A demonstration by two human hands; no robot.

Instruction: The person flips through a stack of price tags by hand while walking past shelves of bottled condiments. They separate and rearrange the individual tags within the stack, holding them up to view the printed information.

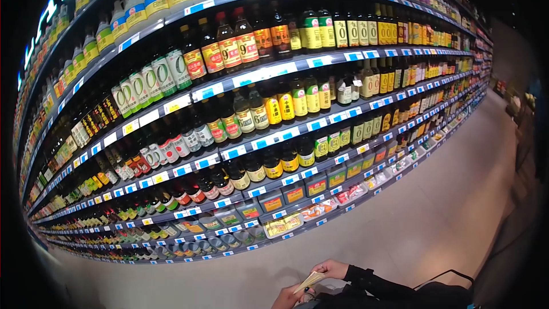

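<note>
Standing in a shop aisle, I face long shelves [257, 74] packed with bottles [229, 46], with blue price tags on each front edge. The pale floor [429, 212] lies open along the shelves' foot and to the right. My hands, left hand [285, 297] and right hand [330, 269], are closed on a notepad [309, 281] above the near floor.

Only stuff I can actually read is a big 9 on the red-labelled bottles [238, 49] and a big 0 on the green-and-white bottles [166, 74] just left of them, rest's too small.
</note>
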